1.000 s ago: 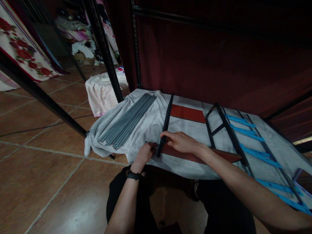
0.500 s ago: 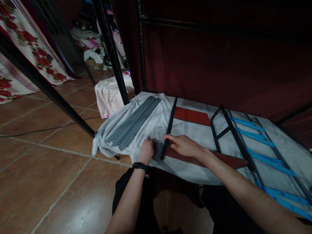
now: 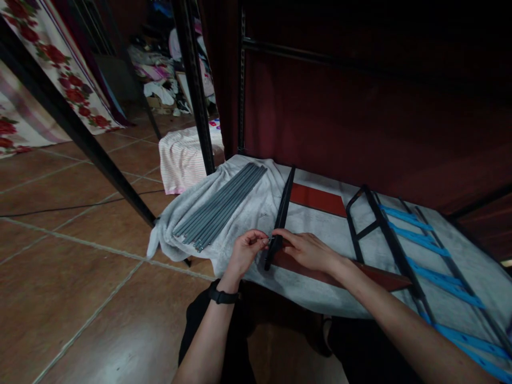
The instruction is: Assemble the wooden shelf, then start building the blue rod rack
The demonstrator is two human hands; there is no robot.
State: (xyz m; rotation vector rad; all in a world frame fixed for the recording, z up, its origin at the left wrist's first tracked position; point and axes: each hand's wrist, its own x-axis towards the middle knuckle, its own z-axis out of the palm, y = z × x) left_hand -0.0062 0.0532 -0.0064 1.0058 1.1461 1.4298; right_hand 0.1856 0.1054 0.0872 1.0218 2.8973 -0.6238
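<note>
Thumb and fingers of my left hand (image 3: 247, 252) pinch a tiny, shiny piece that looks like a screw (image 3: 270, 239), held against the left side of a black metal bar (image 3: 285, 205). My right hand (image 3: 306, 249) is closed on the same bar from the right, its index finger over the top; part of its grip is hidden. Two reddish-brown boards, an upper board (image 3: 318, 199) and a lower board (image 3: 320, 272), run from the bar toward a black frame (image 3: 386, 229). Left of the hands lies a row of grey rods (image 3: 222, 205).
Grey cloth (image 3: 256, 197) covers the work surface, with tiny metal bits (image 3: 263, 214) on it. Blue slatted pieces (image 3: 424, 234) lie at the right. Black rack posts (image 3: 196, 90) stand at the left, and a dark red curtain (image 3: 340, 117) hangs behind.
My left hand has risen from the cloth and moved right to the black bar, now pinching the small screw. My right hand stays at the bar; the view has shifted slightly.
</note>
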